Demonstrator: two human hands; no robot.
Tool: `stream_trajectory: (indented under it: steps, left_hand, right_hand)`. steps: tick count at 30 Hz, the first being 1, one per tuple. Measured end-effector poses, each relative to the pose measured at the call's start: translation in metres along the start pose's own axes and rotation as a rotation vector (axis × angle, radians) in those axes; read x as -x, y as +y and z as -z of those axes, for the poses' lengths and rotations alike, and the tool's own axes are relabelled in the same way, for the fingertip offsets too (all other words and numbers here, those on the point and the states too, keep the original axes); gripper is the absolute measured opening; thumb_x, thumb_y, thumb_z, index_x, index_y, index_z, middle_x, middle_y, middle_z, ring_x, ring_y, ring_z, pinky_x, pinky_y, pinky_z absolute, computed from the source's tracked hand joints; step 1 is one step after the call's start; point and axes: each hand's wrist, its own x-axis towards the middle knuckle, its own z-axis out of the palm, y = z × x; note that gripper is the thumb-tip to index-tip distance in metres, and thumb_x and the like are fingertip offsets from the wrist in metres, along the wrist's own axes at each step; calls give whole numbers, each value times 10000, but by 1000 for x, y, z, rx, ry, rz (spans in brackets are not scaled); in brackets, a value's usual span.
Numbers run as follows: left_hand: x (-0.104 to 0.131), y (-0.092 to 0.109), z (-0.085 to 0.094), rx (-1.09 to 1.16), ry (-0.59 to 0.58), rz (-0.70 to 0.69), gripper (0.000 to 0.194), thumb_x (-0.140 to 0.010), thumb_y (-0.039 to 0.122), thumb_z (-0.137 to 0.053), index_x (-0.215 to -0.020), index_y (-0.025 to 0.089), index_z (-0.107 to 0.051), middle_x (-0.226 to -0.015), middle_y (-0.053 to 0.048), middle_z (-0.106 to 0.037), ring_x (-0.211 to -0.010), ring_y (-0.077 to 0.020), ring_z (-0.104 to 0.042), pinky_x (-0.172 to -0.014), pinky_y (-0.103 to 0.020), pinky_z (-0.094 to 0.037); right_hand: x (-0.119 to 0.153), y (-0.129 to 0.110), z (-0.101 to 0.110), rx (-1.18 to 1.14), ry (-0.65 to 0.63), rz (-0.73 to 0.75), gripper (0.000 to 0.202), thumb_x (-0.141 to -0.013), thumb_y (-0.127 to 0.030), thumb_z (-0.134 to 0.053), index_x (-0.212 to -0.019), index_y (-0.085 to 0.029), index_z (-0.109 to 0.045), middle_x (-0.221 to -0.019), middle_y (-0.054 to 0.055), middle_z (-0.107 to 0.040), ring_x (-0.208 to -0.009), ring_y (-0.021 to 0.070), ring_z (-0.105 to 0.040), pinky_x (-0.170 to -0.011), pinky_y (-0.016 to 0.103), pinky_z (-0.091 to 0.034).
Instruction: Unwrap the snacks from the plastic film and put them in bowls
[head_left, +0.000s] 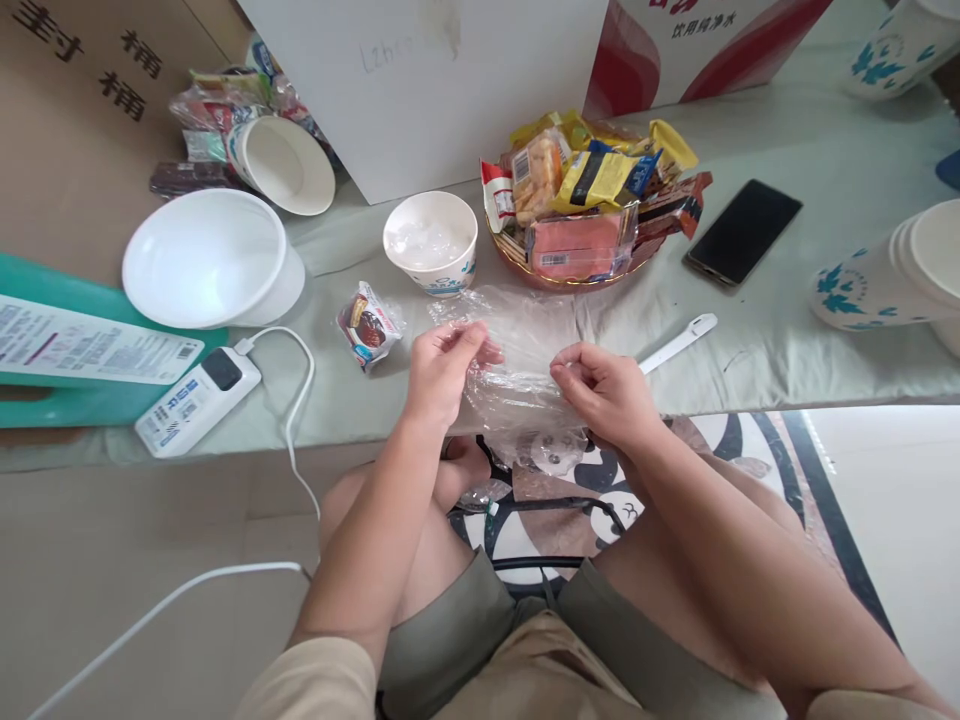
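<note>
Between my hands hangs a thin clear plastic bag, crumpled and partly over the table edge. My left hand pinches its left side between thumb and fingers. On the other side my right hand closes on the bag with thumb and forefinger. Just beyond my left hand stands a paper cup with clear crumpled plastic in it. A small wrapped snack lies to the left of that hand. Near my right hand, a white plastic utensil rests on the cloth; its near end is hidden by the hand.
A bowl heaped with packaged snacks stands behind the bag. To its right are a phone and stacked paper cups. A white bowl, a power bank with a cable, and a green container occupy the left side.
</note>
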Motion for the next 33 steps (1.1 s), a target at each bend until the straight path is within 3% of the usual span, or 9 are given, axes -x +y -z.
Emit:
stream_trajectory:
  steps: [5,10,14,17,20,23,27,31,33]
  left_hand:
    - [-5,6,13,146,70,-25,433,-782,619,-744,-818,195,-657,-738,-46,-758,-725,-182,-761,-620,-253,-583]
    - [6,1,4,0,-336,217,571,-634,577,-880,-974,155,-702,-844,-96,-797,-794,-235,-780,-697,-312,-617]
    - [11,1,3,-170,-358,66,376,-721,461,-857,-890,156,-716,-751,-61,-775,-697,-203,-762,-685,-304,-615]
    - [11,5,10,-220,-419,17,357,-765,406,-825,-1024,180,-728,-816,-64,-797,-740,-206,-779,-691,-291,-621]
    - [10,6,16,-333,-509,95,309,-802,326,-776,-1076,195,-718,-692,-25,-759,-607,-179,-744,-563,-247,-580]
    - [9,6,17,-337,-461,31,200,-813,306,-746,-966,182,-714,-598,9,-696,-509,-140,-682,-510,-230,-550]
    - [10,11,19,-211,-411,-119,189,-782,340,-785,-855,185,-706,-643,7,-700,-511,-124,-655,-541,-254,-573]
    - [10,15,24,-166,-455,-176,230,-792,409,-771,-707,201,-719,-660,-24,-703,-519,-141,-636,-549,-294,-561]
    - [8,15,28,-184,-453,-181,218,-757,392,-777,-650,208,-729,-674,-34,-704,-561,-159,-636,-542,-299,-536]
  right_hand:
    - [0,1,1,-100,44,-57,189,-902,-396,-593,-859,-213,-609,-526,-55,-508,-472,112,-450,-522,263,-359]
    - [0,-2,0,-196,81,-70,207,-887,-423,-619,-872,-218,-589,-537,-57,-519,-469,108,-452,-503,253,-370]
    - [-3,2,2,-234,-44,-36,318,-818,-432,-706,-1036,-212,-634,-711,-13,-666,-628,152,-607,-591,272,-474]
    - [-4,7,4,-140,-192,8,219,-853,-402,-665,-940,-203,-687,-833,35,-746,-766,191,-692,-691,302,-523]
    - [-4,10,7,-50,-172,-5,231,-917,-368,-553,-938,-204,-714,-770,33,-749,-693,184,-688,-666,311,-519]
    - [-3,11,11,63,-144,-23,264,-926,-328,-543,-1083,-220,-726,-676,11,-735,-642,185,-678,-668,327,-524]
    - [-1,13,15,-194,-232,-26,408,-971,-338,-496,-1356,-252,-600,-772,3,-770,-635,174,-712,-663,336,-575]
    - [-1,15,15,-378,-203,86,227,-984,-360,-501,-1094,-246,-665,-769,9,-735,-635,161,-707,-647,336,-594]
    - [-2,14,15,-339,-120,208,167,-955,-304,-547,-865,-250,-677,-775,32,-707,-853,202,-733,-672,332,-589]
